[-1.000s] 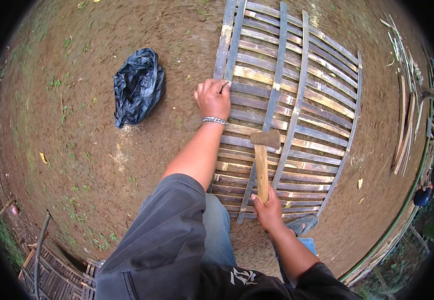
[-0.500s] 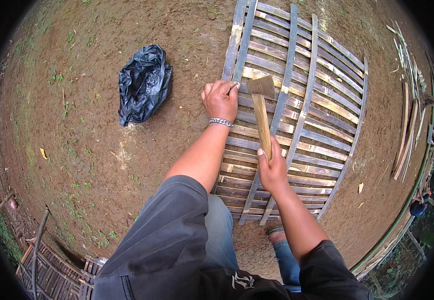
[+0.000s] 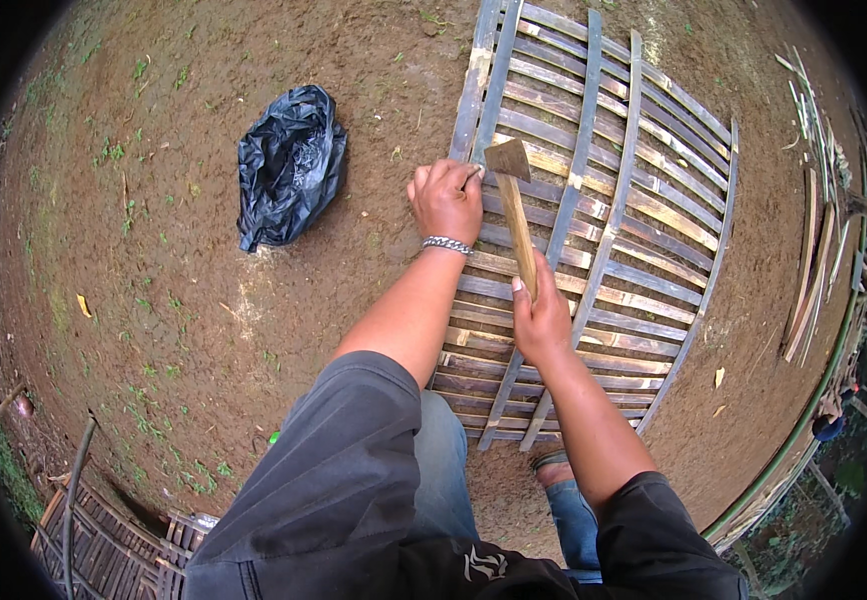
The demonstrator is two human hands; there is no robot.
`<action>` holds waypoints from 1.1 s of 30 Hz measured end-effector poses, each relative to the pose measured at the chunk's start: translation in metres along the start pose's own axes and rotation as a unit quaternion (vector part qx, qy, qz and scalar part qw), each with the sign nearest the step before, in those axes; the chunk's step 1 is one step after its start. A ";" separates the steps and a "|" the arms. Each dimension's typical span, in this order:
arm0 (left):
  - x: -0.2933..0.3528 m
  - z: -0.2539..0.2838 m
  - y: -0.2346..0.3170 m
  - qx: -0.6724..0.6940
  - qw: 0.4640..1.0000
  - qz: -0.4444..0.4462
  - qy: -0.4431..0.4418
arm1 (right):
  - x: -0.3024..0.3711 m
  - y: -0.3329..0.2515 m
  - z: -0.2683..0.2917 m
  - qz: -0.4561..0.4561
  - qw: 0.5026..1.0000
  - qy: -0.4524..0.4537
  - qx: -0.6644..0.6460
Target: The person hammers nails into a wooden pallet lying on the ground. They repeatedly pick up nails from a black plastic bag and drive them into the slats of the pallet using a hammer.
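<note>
A slatted bamboo panel (image 3: 644, 262), with long strips crossing many slats, lies on the ground. At its left edge my left hand (image 3: 448, 203) is closed, thumb and fingers pinched together against the outer strips. Whatever those fingertips hold is too small to make out. My right hand (image 3: 542, 318) grips the lower end of the wooden handle of a hatchet (image 3: 520, 230). The hatchet's broad, dull metal head is above the panel, just right of my left fingertips and apart from them.
A crumpled black plastic bag (image 3: 292, 168) sits open on the bare soil to the left. Loose bamboo strips (image 3: 812, 265) lie at the far right. A slatted bamboo structure (image 3: 104, 545) stands at the lower left. My sandalled foot (image 3: 552, 468) is near the panel's lower edge.
The hatchet head has moved up and to the left, nearer my left hand, and its handle leans further left. My left hand keeps its place at the panel's edge.
</note>
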State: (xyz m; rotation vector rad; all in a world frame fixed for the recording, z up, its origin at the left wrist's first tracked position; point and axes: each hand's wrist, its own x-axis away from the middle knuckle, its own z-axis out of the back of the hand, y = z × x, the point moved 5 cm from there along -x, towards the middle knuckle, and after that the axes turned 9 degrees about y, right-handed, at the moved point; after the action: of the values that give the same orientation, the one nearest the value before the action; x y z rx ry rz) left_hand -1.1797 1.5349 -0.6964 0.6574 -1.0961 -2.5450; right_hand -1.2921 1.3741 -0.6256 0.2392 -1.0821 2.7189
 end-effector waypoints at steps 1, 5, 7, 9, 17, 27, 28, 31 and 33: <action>0.000 0.001 -0.001 0.001 1.000 -0.001 0.006 | -0.002 0.000 0.000 0.024 1.000 0.009 0.002; 0.000 0.003 0.000 0.010 1.000 0.000 0.018 | -0.007 0.003 0.001 0.020 0.999 -0.018 0.035; 0.001 0.002 0.000 0.009 1.000 0.006 0.015 | -0.005 0.004 0.000 0.021 0.999 -0.014 0.031; 0.000 0.001 0.000 0.007 1.000 0.010 0.013 | -0.005 0.005 -0.001 0.026 0.999 -0.009 0.030; 0.000 0.000 -0.001 0.002 1.000 0.005 0.010 | -0.011 -0.005 0.003 0.019 0.999 0.004 0.037; -0.001 -0.001 0.000 -0.009 1.000 0.001 0.010 | -0.021 -0.006 0.010 -0.004 0.999 0.008 0.036; -0.003 -0.001 0.000 -0.011 1.000 -0.002 0.015 | -0.021 -0.010 0.012 0.040 0.998 0.039 0.019; 0.000 -0.002 0.003 -0.013 1.000 0.000 0.006 | -0.013 -0.007 0.014 0.114 0.989 0.097 -0.010; 0.000 -0.001 -0.002 -0.016 1.000 0.001 0.004 | -0.020 -0.007 0.007 -0.016 0.998 -0.030 0.043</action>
State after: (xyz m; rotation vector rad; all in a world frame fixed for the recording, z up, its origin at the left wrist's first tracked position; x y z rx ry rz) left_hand -1.1794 1.5352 -0.6989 0.6576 -1.0505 -2.5512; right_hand -1.2709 1.3716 -0.6209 0.3520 -0.9687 2.7493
